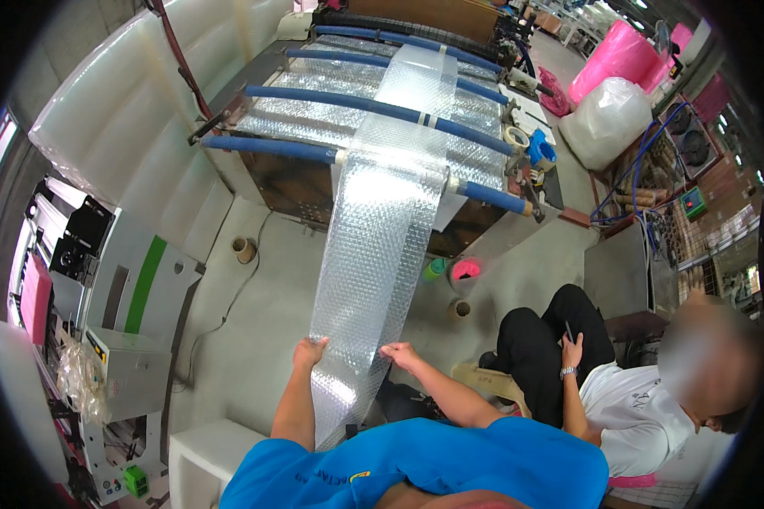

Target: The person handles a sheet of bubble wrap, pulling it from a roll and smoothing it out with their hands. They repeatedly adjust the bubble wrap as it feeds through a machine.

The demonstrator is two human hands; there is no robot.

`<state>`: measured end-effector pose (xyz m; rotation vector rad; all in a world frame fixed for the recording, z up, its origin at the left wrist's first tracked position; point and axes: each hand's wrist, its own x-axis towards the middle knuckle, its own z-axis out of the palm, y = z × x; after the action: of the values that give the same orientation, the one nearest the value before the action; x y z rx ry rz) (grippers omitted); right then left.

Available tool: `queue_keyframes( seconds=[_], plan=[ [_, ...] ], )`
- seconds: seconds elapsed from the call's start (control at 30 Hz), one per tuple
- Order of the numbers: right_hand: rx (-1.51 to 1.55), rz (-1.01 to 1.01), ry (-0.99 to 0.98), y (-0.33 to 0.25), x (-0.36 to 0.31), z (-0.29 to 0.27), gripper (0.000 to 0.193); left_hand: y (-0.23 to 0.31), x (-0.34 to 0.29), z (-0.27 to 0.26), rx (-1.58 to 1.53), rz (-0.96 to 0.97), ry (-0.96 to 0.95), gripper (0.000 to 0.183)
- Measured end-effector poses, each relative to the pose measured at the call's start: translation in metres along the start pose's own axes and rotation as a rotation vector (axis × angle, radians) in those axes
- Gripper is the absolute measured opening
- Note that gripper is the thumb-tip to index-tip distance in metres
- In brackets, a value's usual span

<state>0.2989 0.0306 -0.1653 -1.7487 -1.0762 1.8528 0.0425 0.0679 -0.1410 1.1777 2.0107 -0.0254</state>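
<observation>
A long strip of clear bubble wrap (369, 254) runs from the machine down toward my body. My left hand (311, 350) pinches its left edge, and my right hand (399, 355) grips the right edge at about the same height. Between my hands the wrap spans fairly flat, and its lower end hangs in front of my blue shirt. At the far side the strip passes over blue-covered rollers (339, 100) on the machine, with silvery bubble sheet (301, 119) beneath them.
At the right a seated person (637, 407) in a white shirt holds a dark, thin object. Cardboard cores (244, 248) stand on the floor near a cable. A grey machine (136, 365) is at the left, large wrap rolls (136, 119) behind it. A white box (204, 462) sits beside me.
</observation>
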Motion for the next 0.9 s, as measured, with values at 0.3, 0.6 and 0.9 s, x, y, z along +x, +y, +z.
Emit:
queue_keyframes(
  seconds=[0.3, 0.6, 0.9],
  plan=[
    [0.192, -0.19, 0.222, -0.08, 0.016, -0.028, 0.021, 0.07, 0.024, -0.045, -0.147, 0.181, 0.089, 0.057],
    [0.562, -0.277, 0.16, -0.081, -0.04, 0.009, 0.02, 0.061, -0.023, -0.087, -0.216, 0.289, -0.089, 0.075],
    [0.273, -0.008, 0.028, 0.026, -0.076, 0.088, 0.023, -0.031, -0.051, -0.053, -0.206, 0.081, -0.495, 0.082]
  ],
)
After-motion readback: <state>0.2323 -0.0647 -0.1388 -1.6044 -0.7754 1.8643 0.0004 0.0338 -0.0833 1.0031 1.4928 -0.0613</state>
